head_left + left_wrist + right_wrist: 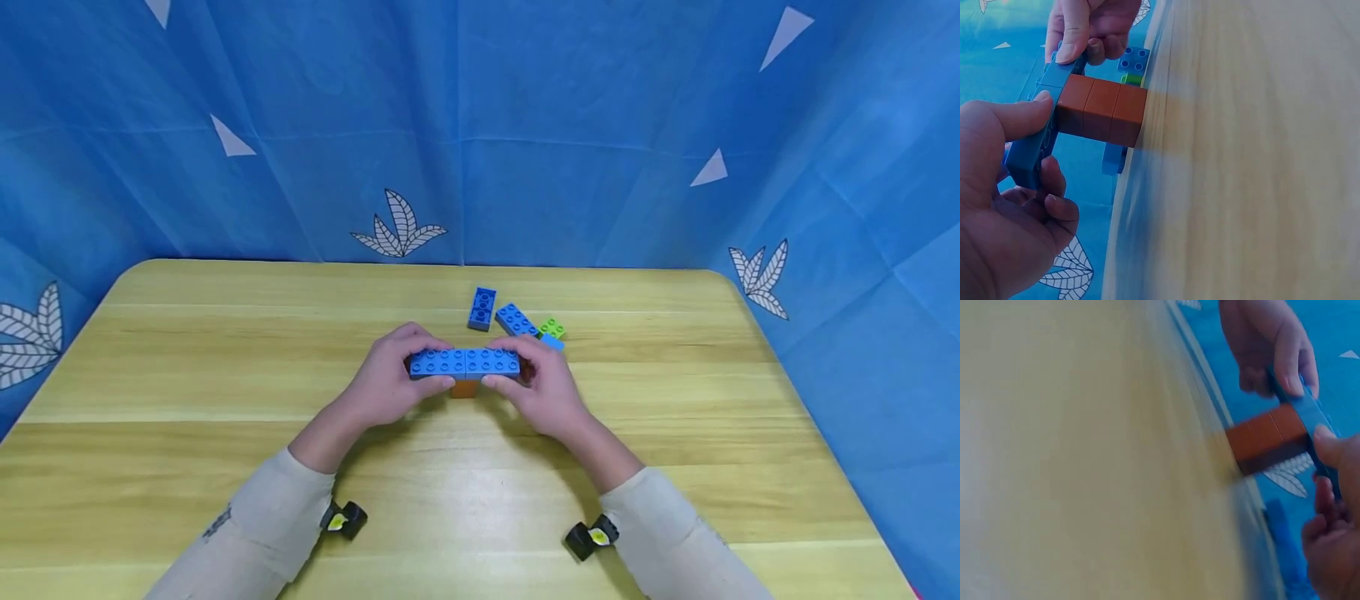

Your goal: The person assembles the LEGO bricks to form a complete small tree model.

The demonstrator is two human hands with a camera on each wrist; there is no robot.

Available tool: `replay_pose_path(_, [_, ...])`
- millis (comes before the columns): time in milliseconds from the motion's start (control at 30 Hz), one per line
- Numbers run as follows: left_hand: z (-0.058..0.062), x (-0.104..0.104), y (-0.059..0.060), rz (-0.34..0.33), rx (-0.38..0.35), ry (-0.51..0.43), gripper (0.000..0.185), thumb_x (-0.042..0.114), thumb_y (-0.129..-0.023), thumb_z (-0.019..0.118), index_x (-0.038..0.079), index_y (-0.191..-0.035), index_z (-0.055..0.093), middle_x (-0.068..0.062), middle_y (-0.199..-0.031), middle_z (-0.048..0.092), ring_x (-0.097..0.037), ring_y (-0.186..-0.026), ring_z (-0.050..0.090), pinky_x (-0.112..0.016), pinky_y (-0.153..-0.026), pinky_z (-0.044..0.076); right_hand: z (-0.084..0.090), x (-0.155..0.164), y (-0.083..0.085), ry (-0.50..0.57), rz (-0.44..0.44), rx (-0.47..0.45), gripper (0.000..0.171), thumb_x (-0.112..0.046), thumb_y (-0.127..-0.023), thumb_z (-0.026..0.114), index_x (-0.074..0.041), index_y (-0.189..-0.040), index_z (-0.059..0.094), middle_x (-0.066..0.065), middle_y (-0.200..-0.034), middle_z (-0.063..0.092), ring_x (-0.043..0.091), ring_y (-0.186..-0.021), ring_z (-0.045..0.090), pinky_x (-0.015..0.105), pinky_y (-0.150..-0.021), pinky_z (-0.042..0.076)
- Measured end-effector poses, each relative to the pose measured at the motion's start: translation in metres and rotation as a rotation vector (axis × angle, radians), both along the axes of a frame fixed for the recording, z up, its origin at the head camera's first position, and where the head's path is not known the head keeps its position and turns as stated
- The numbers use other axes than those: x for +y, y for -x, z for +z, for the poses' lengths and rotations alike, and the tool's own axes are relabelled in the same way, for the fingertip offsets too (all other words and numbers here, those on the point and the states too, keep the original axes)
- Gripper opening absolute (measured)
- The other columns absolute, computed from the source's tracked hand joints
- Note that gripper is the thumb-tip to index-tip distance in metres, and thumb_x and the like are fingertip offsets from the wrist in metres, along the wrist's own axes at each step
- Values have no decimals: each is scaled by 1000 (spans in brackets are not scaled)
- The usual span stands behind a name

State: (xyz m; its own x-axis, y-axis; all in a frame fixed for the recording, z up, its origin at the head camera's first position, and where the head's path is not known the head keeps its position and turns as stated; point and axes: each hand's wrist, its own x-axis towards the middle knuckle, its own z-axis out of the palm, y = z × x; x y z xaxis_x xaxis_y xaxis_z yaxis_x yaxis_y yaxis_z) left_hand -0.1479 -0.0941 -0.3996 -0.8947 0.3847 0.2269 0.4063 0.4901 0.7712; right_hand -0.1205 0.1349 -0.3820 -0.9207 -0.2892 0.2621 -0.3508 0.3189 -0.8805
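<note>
Two blue bricks stand end to end in a row, studs up, on a short stack of brown bricks point(1102, 109) that stands on the table. My left hand point(386, 379) pinches the left blue brick point(437, 364), thumb on the near side and fingers round the far side. In the same way, my right hand point(551, 390) grips the right blue brick point(492, 363). From the right wrist view, the brown stack point(1269, 439) meets the blue row near its middle. Fingers partly hide both outer ends of the row.
Behind the hands, a blue brick point(482, 308) lies with its hollow underside showing. Beside it are another blue brick point(516, 319), a small green brick point(552, 327) and a lighter blue piece point(552, 342). A blue patterned cloth point(570, 167) hangs behind the wooden table point(225, 342).
</note>
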Motion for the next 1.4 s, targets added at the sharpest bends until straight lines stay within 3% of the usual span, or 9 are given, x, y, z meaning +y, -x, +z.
replay_pose_path(133, [-2,0,1,-16,-4,4,34,29,-78,78,18,-109,68,8,-101,56,-13,-87,50,-33,-71,44,-15,0,-5,184,-95,-91,40,-1,-81,73,3,-117,57,12,-87,60,21,-70,52,26,-60,46])
replay_pose_path(267, [-3,0,3,-34,-13,-10,36,31,-78,78,21,-110,68,10,-101,57,-12,-87,50,-33,-72,43,-28,0,-6,316,-154,-105,43,2,-78,74,8,-115,55,15,-86,62,20,-72,56,26,-63,49])
replay_pose_path(433, [-1,-5,9,-80,-8,-36,40,31,-76,80,18,-111,68,8,-99,58,-14,-83,50,-35,-68,43,-34,-1,-5,360,-151,-77,44,4,-77,75,11,-115,55,17,-86,62,20,-73,58,27,-64,50])
replay_pose_path(533, [2,-13,14,-104,-50,-102,36,29,-80,76,15,-112,67,2,-99,60,-18,-83,51,-36,-68,44,-35,-1,-7,364,-150,-60,43,5,-76,75,12,-114,55,17,-86,61,21,-73,57,28,-63,50])
replay_pose_path(700, [1,-27,36,-3,-155,-220,28,23,-89,67,9,-113,65,-7,-96,60,-23,-83,54,-36,-70,46,-35,-2,-6,368,-139,-22,42,6,-76,74,11,-113,56,17,-85,61,22,-72,56,29,-62,50])
replay_pose_path(833, [-9,-30,58,91,-232,-132,29,26,-88,67,8,-111,65,-5,-94,60,-24,-80,56,-37,-65,49,-37,-2,-5,381,-124,-6,40,8,-76,74,10,-111,57,19,-85,61,21,-71,57,29,-62,50])
replay_pose_path(967, [-20,-23,76,121,-254,5,26,26,-87,69,9,-106,65,-5,-93,60,-22,-82,55,-35,-67,48,-38,0,-6,376,-128,0,38,8,-76,74,8,-110,58,19,-85,61,21,-70,57,28,-61,50])
replay_pose_path(1067, [-26,-15,86,114,-241,41,27,26,-85,71,9,-105,65,-5,-92,60,-22,-85,53,-34,-73,45,-37,1,-6,370,-130,-1,37,7,-76,74,7,-110,58,18,-85,61,22,-71,56,28,-62,50])
replay_pose_path(1400, [-25,14,98,83,-215,70,38,32,-76,79,9,-103,66,-3,-89,60,-20,-83,54,-32,-75,46,-38,-1,-6,388,-116,8,36,8,-76,73,7,-109,58,18,-84,62,22,-69,56,28,-61,50])
